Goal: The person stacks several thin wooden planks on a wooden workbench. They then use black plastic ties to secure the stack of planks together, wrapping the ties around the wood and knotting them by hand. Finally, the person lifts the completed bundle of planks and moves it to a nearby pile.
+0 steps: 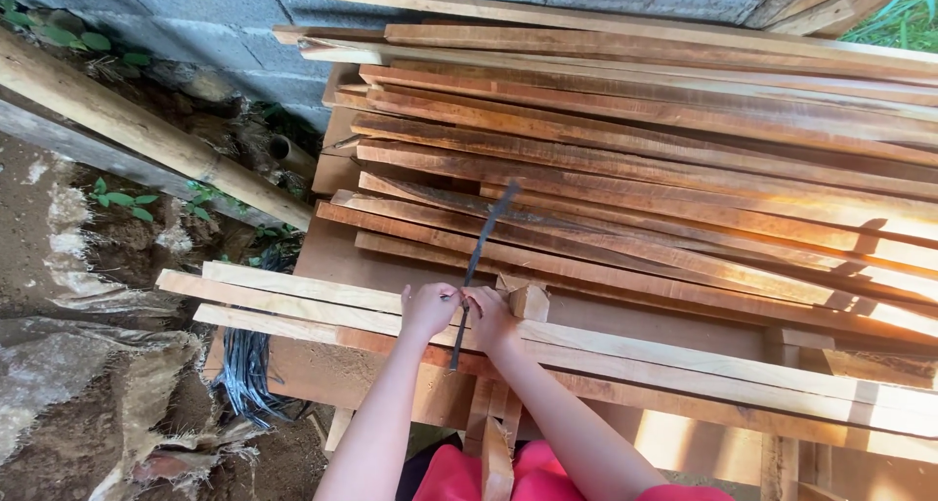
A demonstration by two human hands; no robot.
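Observation:
My left hand (428,311) and my right hand (491,319) are close together over two long pale wooden slats (313,309) that lie across a wooden bench. Both hands pinch a thin dark strap (486,244) that runs up and away from my fingers over the wood, with a short end hanging below my hands. A small wooden block (529,302) stands just right of my right hand. My forearms reach in from the bottom of the view, above red clothing.
A big stack of reddish-brown planks (664,149) fills the bench behind my hands. A bamboo pole (147,135) leans at the left by a grey block wall (195,22). A bundle of dark straps (244,374) hangs at the bench's left end over muddy ground.

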